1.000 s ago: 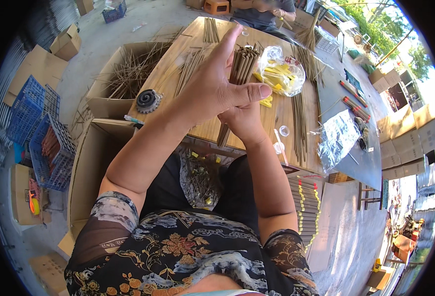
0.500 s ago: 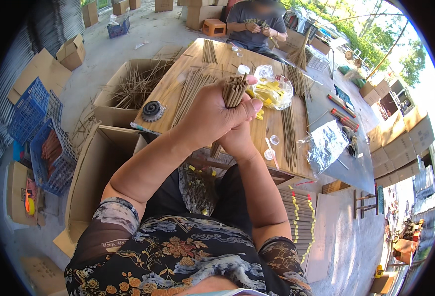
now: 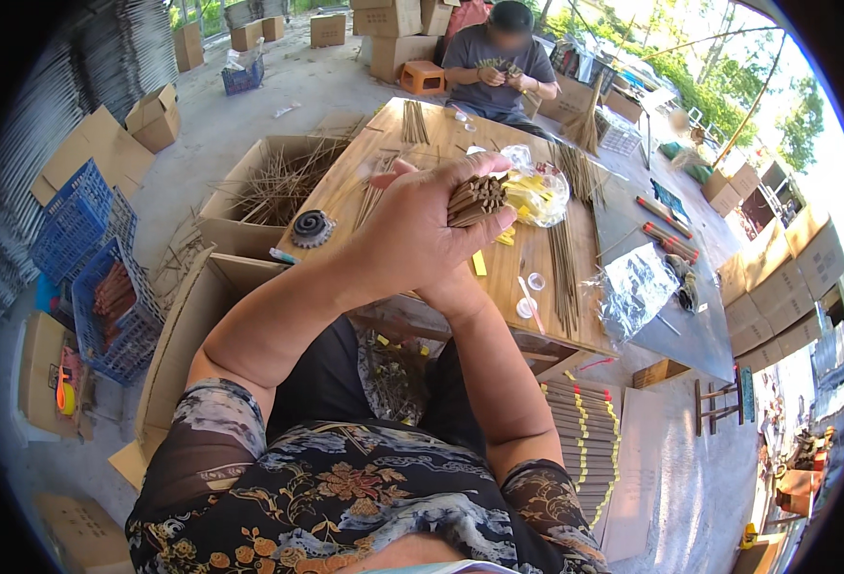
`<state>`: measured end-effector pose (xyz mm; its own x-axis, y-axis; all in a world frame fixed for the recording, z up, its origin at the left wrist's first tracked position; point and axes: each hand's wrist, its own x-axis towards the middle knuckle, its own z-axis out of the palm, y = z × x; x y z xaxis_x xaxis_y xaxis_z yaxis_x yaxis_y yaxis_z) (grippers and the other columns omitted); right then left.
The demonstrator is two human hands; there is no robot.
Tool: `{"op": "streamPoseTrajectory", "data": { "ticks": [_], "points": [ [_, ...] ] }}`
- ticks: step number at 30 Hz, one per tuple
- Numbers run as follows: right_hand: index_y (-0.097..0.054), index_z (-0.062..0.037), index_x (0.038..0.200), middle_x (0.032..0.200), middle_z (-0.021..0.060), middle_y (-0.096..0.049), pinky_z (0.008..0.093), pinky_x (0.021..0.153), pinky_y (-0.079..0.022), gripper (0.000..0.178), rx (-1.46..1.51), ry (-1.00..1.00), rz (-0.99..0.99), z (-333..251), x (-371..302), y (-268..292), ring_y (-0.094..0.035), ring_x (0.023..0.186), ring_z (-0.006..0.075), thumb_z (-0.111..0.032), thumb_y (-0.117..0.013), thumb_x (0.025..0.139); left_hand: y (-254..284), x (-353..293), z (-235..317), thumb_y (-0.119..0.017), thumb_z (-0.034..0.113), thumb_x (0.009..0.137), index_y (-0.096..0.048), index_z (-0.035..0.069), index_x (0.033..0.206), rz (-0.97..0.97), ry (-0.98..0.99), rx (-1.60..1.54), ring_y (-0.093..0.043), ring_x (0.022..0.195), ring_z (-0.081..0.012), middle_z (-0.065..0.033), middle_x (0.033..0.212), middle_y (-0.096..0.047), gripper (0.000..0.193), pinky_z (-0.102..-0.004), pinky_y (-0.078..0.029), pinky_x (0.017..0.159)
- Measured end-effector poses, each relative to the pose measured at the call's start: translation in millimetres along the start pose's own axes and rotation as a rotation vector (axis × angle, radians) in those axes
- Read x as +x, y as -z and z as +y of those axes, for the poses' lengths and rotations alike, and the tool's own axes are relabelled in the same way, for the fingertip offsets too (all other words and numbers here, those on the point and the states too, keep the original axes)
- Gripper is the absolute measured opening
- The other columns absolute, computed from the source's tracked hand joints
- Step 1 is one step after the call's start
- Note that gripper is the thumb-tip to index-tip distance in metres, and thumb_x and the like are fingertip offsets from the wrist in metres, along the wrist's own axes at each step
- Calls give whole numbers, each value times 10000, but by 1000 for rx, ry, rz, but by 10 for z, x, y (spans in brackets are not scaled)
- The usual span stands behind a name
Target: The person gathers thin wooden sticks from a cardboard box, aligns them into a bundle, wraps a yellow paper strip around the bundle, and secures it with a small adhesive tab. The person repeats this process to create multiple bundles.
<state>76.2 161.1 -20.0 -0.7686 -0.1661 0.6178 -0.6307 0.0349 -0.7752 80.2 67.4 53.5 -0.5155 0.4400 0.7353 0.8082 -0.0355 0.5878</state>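
Bundle of brown sticks [image 3: 476, 197] is being clenched in closed left hand [image 3: 422, 230]; right hand [image 3: 460, 287], grip unclear, is hidden beneath. Ends should be kept flush.

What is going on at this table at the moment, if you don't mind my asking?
A person seated at a wooden table grips a bundle of thin brown sticks in the left hand, end-on to the camera. The right hand sits beneath it, mostly hidden. More sticks lie on the table beside a clear plastic bag. Across it, another person handles sticks too.
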Motion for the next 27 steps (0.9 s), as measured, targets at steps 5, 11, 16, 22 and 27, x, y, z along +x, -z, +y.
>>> {"op": "streamPoseTrajectory", "data": {
  "ticks": [5, 11, 16, 22, 27],
  "points": [
    [-371, -27, 1231, 1081, 54, -504, 297, 881, -389, 594, -34, 14, 1, -153, -11, 41, -486, 1032, 165, -56, -667, 717, 135, -55, 46, -659, 194, 780, -465, 54, 1205, -50, -49, 105, -578, 887, -138, -135, 1033, -599, 488, -271, -445, 799],
    [-397, -44, 1204, 862, 1, -519, 203, 677, -414, 549, 180, -72, 239, -382, -227, 176, -496, 747, 61, -31, -668, 727, 342, -169, -6, -628, 178, 801, -389, 32, 1268, -124, 147, 274, -557, 1008, -196, -181, 1106, -563, 544, -286, -426, 849],
    [-516, -13, 1091, 806, 2, -553, 191, 627, -431, 356, 125, -98, 190, -534, -412, 149, -519, 688, 63, -33, -647, 761, 389, -366, -105, -629, 142, 795, -383, 15, 1263, -240, 214, 341, -565, 996, -184, -202, 1082, -570, 544, -282, -435, 833],
    [-590, 19, 987, 809, 78, -613, 225, 657, -470, 225, -101, -43, 234, -591, -428, 187, -576, 734, 100, -42, -626, 774, 388, -459, -157, -677, 56, 676, -457, 14, 1185, -293, 30, 655, -614, 753, -315, -188, 847, -611, 556, -338, -489, 650],
    [-610, 5, 907, 734, 126, -607, 265, 615, -474, 154, -337, -86, 176, -645, -399, 232, -602, 690, 171, -46, -611, 761, 347, -485, -215, -689, 44, 596, -450, -5, 1172, -325, -132, 842, -589, 654, -313, -161, 736, -592, 626, -365, -476, 586]
  ]
}}
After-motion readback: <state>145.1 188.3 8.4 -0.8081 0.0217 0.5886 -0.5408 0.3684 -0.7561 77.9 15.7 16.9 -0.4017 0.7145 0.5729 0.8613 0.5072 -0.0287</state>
